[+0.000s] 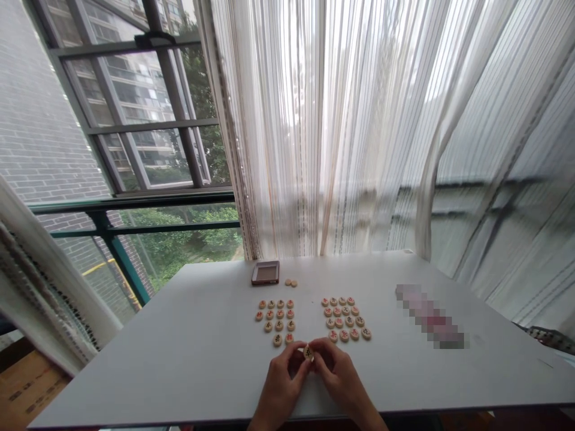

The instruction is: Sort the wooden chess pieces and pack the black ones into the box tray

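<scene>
Between the fingertips of both hands is a round wooden Chinese chess piece [308,352] with a black character facing me. My left hand [284,376] pinches it from the left, and my right hand [333,370] grips its right side. Just beyond my left hand, a group of chess pieces [279,326] lies in rows, some marked red and some black. A second group [345,311] sits in rows of its own past my right hand. Two blank-looking pieces [291,283] lie touching, farther back.
A small brown open box [265,273] stands at the back of the white table [197,347]. On the right lies a blurred-out pinkish object [431,317]. Sheer curtains [323,131] hang behind the table's far edge, and a window [153,120] stands at the left.
</scene>
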A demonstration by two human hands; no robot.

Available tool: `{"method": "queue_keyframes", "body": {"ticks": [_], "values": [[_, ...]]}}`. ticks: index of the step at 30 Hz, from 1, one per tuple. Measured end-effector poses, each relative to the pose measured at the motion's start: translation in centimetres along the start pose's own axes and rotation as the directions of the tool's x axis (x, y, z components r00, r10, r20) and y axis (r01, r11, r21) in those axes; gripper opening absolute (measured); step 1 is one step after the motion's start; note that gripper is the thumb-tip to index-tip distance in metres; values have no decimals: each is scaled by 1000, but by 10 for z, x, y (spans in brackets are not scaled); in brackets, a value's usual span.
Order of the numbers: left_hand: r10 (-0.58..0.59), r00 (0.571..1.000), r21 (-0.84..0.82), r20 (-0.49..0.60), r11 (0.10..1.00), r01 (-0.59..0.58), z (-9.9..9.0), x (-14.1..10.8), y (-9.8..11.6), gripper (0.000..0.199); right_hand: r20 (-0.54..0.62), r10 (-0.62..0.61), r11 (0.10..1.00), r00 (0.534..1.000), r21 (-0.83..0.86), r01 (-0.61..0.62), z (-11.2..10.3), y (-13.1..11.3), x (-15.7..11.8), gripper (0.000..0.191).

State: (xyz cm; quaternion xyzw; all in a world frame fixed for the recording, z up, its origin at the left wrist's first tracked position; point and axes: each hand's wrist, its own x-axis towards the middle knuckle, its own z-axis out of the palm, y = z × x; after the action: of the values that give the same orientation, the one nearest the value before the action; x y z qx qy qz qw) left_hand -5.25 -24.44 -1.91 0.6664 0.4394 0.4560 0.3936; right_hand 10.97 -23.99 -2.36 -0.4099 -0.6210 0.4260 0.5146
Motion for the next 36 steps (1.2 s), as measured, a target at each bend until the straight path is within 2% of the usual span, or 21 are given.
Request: {"method": "queue_keyframes", "body": {"ticks": [4, 9, 17, 23, 29, 36], "values": [[-10, 1000, -55, -10, 998, 9, 0, 1, -8, 38, 67, -18, 999, 998, 52, 14, -1, -4, 0, 24], [-11, 1000, -76, 2, 997, 11, -1, 1, -10, 39, 65, -21, 999, 998, 45, 18, 0, -3, 0, 23], [-91, 993, -74, -81, 994, 85, 2, 5, -12, 38, 59, -72, 991, 996, -110, 78, 3, 3, -2, 18], [-48, 997, -22, -60, 999, 47, 0, 3, -6, 41, 44, -89, 972, 995, -213, 97, 4, 9, -2, 15], [-75, 994, 0, -78, 997, 75, -1, 1, -3, 43, 15, -46, 977, 999, -207, 48, 3, 11, -1, 20], [-39, 998, -81, -52, 996, 35, 0, 3, -7, 37, 25, -68, 986, 997, -153, 71, 3, 6, -1, 20]]}}
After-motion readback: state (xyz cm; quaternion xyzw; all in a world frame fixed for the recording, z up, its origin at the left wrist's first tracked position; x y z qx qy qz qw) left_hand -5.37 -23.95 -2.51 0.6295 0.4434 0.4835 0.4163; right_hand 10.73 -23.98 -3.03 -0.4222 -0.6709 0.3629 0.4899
